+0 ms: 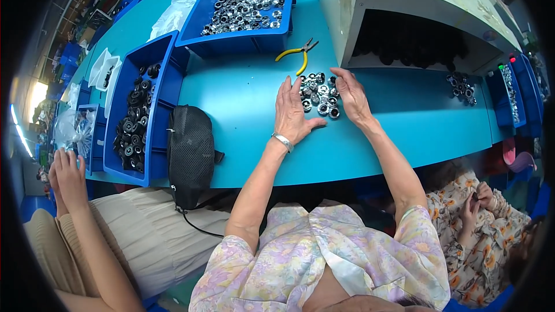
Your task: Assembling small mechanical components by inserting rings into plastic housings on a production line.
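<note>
On the blue-green tabletop lies a small pile of shiny silver round parts with black centres (pixel 321 93). My left hand (pixel 293 112) rests flat along the pile's left side, fingers stretched out and thumb apart. Along its right side curves my right hand (pixel 351 95), its fingers extended and its thumb near the parts. The pile sits between both hands, and neither hand visibly grips a part. Just beyond the fingertips are yellow-handled pliers (pixel 302 56), jaws pointing away to the right.
A blue bin of silver parts (pixel 231 45) stands at the back; another with black parts (pixel 157 138) is left, beside a black mesh pouch (pixel 191 153). A pale open-fronted box (pixel 347 17) holds dark items. More silver parts (pixel 461 88) lie right. Co-workers sit on both sides.
</note>
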Tool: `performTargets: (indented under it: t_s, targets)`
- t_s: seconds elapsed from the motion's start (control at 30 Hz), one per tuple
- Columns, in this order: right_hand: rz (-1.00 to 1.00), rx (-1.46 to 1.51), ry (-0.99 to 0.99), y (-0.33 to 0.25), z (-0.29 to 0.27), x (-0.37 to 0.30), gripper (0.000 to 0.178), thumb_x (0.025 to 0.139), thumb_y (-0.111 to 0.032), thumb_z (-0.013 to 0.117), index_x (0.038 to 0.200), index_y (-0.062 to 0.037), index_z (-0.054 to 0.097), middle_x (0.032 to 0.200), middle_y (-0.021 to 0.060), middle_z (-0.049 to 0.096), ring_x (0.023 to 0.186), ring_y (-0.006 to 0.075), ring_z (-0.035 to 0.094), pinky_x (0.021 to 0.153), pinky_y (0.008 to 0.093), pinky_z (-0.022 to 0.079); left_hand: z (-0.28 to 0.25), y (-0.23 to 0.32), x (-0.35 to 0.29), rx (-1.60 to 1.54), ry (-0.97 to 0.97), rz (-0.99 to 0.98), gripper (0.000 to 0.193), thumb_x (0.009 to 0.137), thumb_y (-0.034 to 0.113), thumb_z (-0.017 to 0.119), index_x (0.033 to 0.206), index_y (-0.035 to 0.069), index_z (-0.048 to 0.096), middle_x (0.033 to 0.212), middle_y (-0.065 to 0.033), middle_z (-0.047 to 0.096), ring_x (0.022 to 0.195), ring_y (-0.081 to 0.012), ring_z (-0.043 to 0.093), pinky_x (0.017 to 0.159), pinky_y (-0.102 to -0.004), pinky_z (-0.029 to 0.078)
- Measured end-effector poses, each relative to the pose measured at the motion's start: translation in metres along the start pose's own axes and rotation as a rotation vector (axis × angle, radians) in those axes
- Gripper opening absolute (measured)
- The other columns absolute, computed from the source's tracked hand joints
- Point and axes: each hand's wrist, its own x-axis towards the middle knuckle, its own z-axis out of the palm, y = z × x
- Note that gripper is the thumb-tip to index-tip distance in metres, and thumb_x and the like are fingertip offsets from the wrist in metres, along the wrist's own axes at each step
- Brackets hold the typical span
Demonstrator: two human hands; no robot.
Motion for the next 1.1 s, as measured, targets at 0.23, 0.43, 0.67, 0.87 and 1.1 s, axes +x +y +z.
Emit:
performTargets:
  t_s: [0.23,0.43,0.67,0.87,1.1]
  targets:
    - [-0.019,0.014,0.23,0.014,-0.019,-0.028,0.037,0.099,-0.032,0.046,0.114,-0.0013,0.06,0.098,0.0155,0.064,0.087,0.0247,0.06,0.078,0.0339,0.046,-0.004,0.012,-0.015,-0.013,0.03,0.015,0.118,0.054,0.03,0.09,0.144,0.007,0.018,0.146,-0.0288,0.021,0.134,-0.0455,0.024,0.112,-0.0493,0.026]
    - [0.058,-0.093,0.293,0.02,-0.045,-0.048,0.024,0.096,-0.021,0.054,0.107,-0.0005,0.062,0.093,0.0081,0.065,0.081,0.013,0.058,0.072,0.0261,0.047,-0.011,0.039,-0.051,-0.003,0.033,-0.006,0.103,0.063,0.019,0.086,0.142,0.002,0.021,0.145,-0.0292,0.021,0.134,-0.0455,0.025,0.11,-0.0493,0.027]
    - [-0.093,-0.319,0.455,0.024,-0.112,0.015,0.016,0.086,-0.004,0.055,0.099,-0.0002,0.063,0.083,0.0198,0.065,0.079,0.0361,0.063,0.072,0.0377,0.05,-0.01,0.063,-0.079,0.004,0.01,0.066,0.092,0.067,0.018,0.082,0.139,0.001,0.027,0.145,-0.0254,0.024,0.131,-0.0434,0.028,0.109,-0.0492,0.028]
    - [-0.276,-0.697,0.359,0.056,-0.148,0.126,0.021,0.086,-0.005,0.052,0.103,-0.003,0.064,0.101,0.0217,0.063,0.099,0.0409,0.058,0.087,0.0452,0.048,-0.007,0.064,-0.086,0.083,-0.025,0.111,0.083,0.071,0.016,0.08,0.137,0.002,0.03,0.141,-0.026,0.029,0.127,-0.0453,0.033,0.104,-0.051,0.033]
    - [-0.449,-1.009,0.309,0.105,-0.156,0.202,0.033,0.089,-0.012,0.053,0.12,-0.0017,0.054,0.121,0.0229,0.055,0.116,0.0386,0.05,0.101,0.0444,0.039,-0.008,0.067,-0.082,0.073,-0.066,0.043,0.075,0.075,0.018,0.076,0.133,-0.001,0.033,0.139,-0.0254,0.034,0.124,-0.0452,0.036,0.104,-0.0509,0.032]
